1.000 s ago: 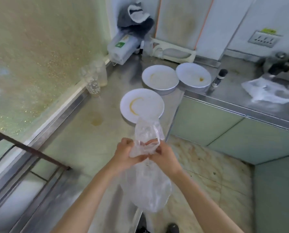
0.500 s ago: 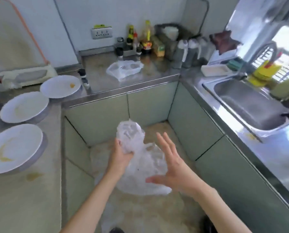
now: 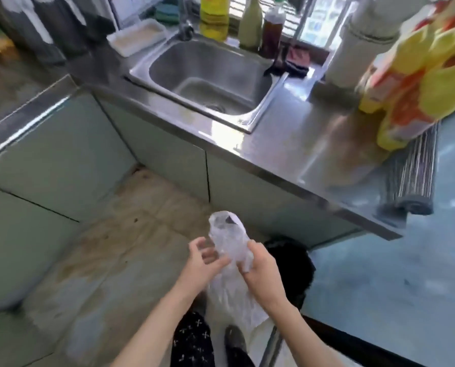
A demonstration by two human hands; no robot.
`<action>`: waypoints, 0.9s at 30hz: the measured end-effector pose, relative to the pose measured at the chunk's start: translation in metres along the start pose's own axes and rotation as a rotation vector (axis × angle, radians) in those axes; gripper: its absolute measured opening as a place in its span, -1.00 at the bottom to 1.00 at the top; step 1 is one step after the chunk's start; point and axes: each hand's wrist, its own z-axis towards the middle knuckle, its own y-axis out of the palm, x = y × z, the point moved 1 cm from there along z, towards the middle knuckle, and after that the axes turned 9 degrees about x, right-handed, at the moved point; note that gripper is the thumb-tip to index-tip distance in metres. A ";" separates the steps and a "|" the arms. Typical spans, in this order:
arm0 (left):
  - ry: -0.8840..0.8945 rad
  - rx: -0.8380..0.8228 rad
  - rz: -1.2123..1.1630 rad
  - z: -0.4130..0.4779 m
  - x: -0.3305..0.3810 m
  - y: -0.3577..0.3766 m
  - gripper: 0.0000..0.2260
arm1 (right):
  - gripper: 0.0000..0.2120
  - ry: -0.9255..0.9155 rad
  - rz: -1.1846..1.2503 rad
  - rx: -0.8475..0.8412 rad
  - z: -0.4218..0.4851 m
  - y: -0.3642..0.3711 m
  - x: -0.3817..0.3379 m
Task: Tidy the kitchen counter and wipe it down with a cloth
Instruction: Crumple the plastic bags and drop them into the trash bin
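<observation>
A crumpled clear plastic bag [image 3: 229,238] hangs over the floor in front of me, and its lower part trails down between my forearms. My right hand [image 3: 260,266] grips the bag around its upper part. Beside it, my left hand [image 3: 202,258] has loosely curled fingers whose tips touch the bag's side. The steel counter [image 3: 313,144] runs across the view above my hands, with the sink [image 3: 210,78] set into it. A dark cloth [image 3: 298,62] lies at the sink's far right corner.
A black bin-like shape [image 3: 295,263] sits on the floor just right of my hands. Bottles [image 3: 214,14] stand behind the sink, and a white tray [image 3: 137,39] lies to its left. A yellow-orange bag [image 3: 411,75] and a rolled striped mat [image 3: 411,181] are at the counter's right end.
My view has swung right from the plates to the sink. The bag has passed from my left hand's grip to my right hand, which was open half a second ago.
</observation>
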 end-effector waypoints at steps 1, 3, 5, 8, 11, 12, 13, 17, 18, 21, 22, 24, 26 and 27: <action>0.038 0.006 0.102 0.017 -0.008 0.009 -0.50 | -0.90 0.110 0.010 0.065 0.009 0.001 0.027; 0.135 -0.010 0.294 0.051 -0.033 0.024 -0.73 | -0.92 0.361 0.019 0.160 0.020 0.005 0.089; 0.158 -0.035 0.449 0.086 -0.062 0.035 -0.83 | -0.95 0.629 0.003 0.208 0.019 0.012 0.155; 0.179 -0.096 0.627 0.143 -0.107 0.065 -0.76 | -0.93 0.864 0.008 0.249 0.018 0.031 0.252; 0.175 -0.179 0.684 0.209 -0.158 0.119 -0.71 | -0.96 0.939 0.002 0.366 0.040 0.062 0.339; 0.180 -0.188 0.693 0.231 -0.175 0.137 -0.71 | -0.96 0.937 0.011 0.416 0.051 0.073 0.366; 0.196 -0.195 0.709 0.251 -0.194 0.153 -0.75 | -0.95 0.932 0.020 0.461 0.065 0.084 0.391; 0.247 -0.237 0.725 0.322 -0.259 0.192 -0.87 | -0.94 0.868 -0.049 0.457 0.129 0.139 0.488; 0.252 -0.234 0.729 0.337 -0.271 0.196 -0.87 | -0.92 0.873 -0.086 0.404 0.142 0.152 0.507; 0.261 -0.230 0.742 0.368 -0.298 0.192 -0.91 | -0.77 0.911 -0.214 0.208 0.160 0.186 0.562; 0.264 -0.236 0.744 0.376 -0.306 0.189 -0.92 | -0.59 0.921 -0.208 0.108 0.162 0.196 0.579; 0.259 -0.239 0.752 0.383 -0.313 0.181 -0.93 | -0.11 0.936 -0.053 -0.025 0.164 0.209 0.594; 0.224 -0.222 0.727 0.380 -0.308 0.174 -0.94 | 0.04 0.913 0.116 0.029 0.163 0.205 0.583; 0.194 -0.208 0.704 0.374 -0.302 0.169 -0.95 | 0.02 0.890 0.163 0.088 0.160 0.199 0.569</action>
